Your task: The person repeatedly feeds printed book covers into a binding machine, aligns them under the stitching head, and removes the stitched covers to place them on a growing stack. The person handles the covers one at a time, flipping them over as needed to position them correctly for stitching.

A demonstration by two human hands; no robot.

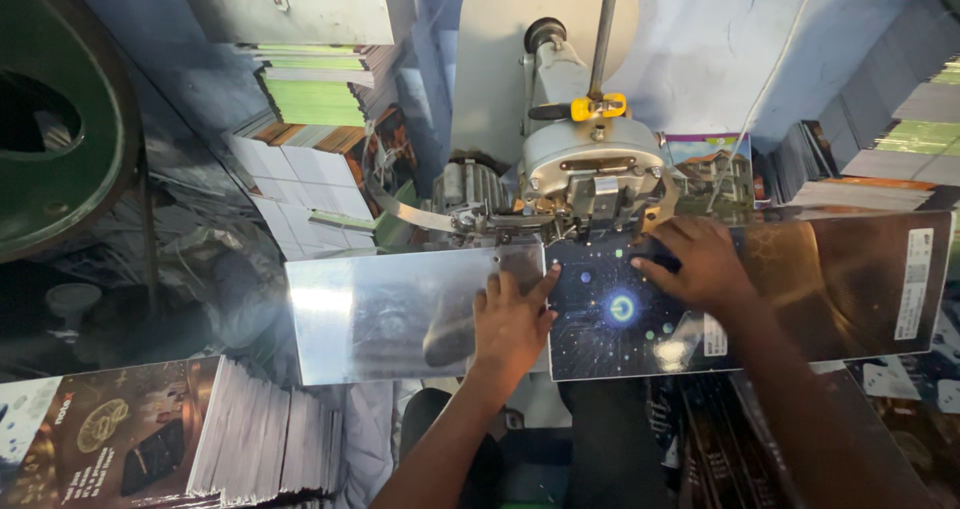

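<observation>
Nearest me, lower left: a stack (265,434) of thin booklets, white page edges fanned toward me, with a dark brown cover (110,434) on top bearing a gold round emblem.

Middle: a shiny metal plate (385,314) forms the work surface. On its right end lies the booklet (620,309), flat, with a dark blue glossy cover and a glowing ring design near its centre. A small white rectangular label (714,335) sits at its lower right edge. To the right the cover runs on into a brownish glossy sheet (840,279) carrying a tall white label (914,284) near its far right edge.

My left hand (512,321) lies palm down, fingers spread, across the seam between plate and booklet; the fingertips press the booklet's left edge. Nothing is clasped, the hand is flat and loose. My right hand (700,259) rests on the booklet's upper right part, fingers curled down onto the cover, pressing, not closed around it. The booklet lies between and under both hands.

Just beyond the booklet's top edge: the grey machine head (595,164) with a yellow clamp (598,107) on its vertical rod.

Farther left: stacks of green (310,94) and white (300,169) sheets. Behind the machine, a card (712,169) showing a house picture. Far right: more piled covers (900,149).
</observation>
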